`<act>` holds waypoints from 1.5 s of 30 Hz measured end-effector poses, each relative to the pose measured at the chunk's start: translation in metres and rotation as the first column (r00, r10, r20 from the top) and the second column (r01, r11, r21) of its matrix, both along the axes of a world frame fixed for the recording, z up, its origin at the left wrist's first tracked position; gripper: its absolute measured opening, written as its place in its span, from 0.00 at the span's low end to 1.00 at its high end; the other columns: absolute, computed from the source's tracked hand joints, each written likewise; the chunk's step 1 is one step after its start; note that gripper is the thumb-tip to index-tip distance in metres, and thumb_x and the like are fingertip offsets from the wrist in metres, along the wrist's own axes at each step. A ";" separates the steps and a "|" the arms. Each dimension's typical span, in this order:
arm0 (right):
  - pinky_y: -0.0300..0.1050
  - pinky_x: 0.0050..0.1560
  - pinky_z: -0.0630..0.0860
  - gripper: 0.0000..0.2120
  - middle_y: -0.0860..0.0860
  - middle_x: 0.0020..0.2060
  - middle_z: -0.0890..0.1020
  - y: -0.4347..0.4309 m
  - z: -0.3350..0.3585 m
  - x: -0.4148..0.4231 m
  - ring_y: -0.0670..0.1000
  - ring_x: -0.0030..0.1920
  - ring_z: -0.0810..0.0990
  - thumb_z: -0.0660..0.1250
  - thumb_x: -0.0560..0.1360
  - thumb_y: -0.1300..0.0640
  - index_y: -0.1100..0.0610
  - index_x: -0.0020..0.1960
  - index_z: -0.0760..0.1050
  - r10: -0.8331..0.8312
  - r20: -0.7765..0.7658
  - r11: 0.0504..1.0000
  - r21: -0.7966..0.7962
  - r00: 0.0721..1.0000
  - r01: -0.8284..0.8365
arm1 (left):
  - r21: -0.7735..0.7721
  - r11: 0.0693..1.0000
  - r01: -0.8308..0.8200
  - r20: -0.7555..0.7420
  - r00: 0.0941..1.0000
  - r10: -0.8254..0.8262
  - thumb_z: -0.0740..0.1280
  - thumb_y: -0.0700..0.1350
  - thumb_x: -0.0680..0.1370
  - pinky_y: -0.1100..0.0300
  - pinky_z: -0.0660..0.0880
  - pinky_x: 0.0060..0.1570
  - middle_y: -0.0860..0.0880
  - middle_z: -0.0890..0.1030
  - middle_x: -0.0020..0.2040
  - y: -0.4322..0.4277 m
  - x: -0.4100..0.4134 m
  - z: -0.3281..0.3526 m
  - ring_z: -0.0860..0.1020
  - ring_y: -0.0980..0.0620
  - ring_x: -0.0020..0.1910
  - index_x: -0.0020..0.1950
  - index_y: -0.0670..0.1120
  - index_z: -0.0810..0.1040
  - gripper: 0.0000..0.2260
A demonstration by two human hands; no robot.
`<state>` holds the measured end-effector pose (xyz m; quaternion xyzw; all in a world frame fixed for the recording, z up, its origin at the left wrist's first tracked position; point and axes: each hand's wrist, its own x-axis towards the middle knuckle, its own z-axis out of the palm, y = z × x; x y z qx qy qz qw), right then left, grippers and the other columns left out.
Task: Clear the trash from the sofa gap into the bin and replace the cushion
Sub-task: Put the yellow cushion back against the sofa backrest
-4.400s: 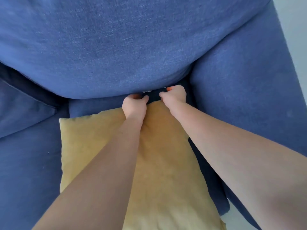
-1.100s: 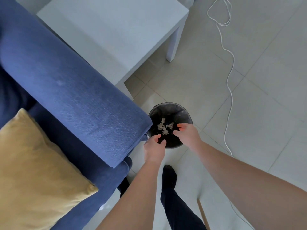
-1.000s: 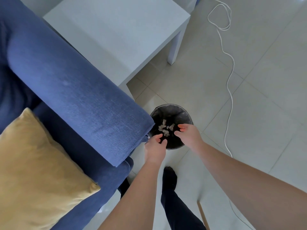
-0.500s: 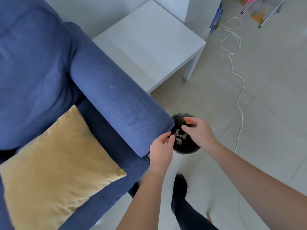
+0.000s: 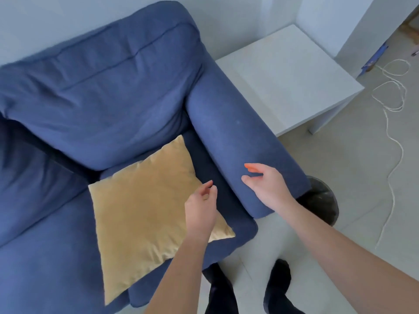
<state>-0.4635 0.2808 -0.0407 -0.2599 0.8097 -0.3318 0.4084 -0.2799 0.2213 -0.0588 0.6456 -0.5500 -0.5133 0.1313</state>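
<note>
Since earlier: I see both hands have left the bin mouth and swung back over the sofa; the view has turned with them, so the seat fills the frame.
Head view, left hand: my left hand point(image 5: 200, 206) hovers over the near right corner of the mustard-yellow square velvet cushion point(image 5: 149, 214), fingers loosely curled, gripping nothing.
Head view, right hand: my right hand point(image 5: 265, 185) is spread open and empty in front of the blue fabric armrest point(image 5: 238, 141), at about 3 o'clock from the left hand.
Cushion: it lies flat and skewed on the seat of the blue fabric sofa point(image 5: 102, 87), one corner pointing at 12 o'clock toward the backrest, not yet stood up against it.
Bin: the round black waste bin point(image 5: 322, 198) sits on the floor at 4 o'clock from the armrest end, partly hidden; I cannot see its contents.
Gap: the seam between seat and backrest is dark; I cannot tell whether scraps remain.
Risk: if I set the cushion back now, I may cover leftover trash. A one-corner grab would let the slippery velvet sag or slide off the seat edge.
Nearby: a white square side table point(image 5: 288, 75) stands at 1 o'clock.
</note>
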 end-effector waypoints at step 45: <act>0.62 0.62 0.75 0.60 0.53 0.68 0.79 -0.193 -0.131 0.161 0.58 0.64 0.78 0.86 0.56 0.34 0.51 0.80 0.66 -0.006 0.434 0.889 0.415 0.901 -0.194 | 0.323 0.788 -0.524 0.107 0.848 0.519 0.78 0.62 0.74 0.51 0.74 0.61 0.60 0.79 0.53 -0.119 0.305 -0.108 0.79 0.47 0.60 0.66 0.54 0.75 0.26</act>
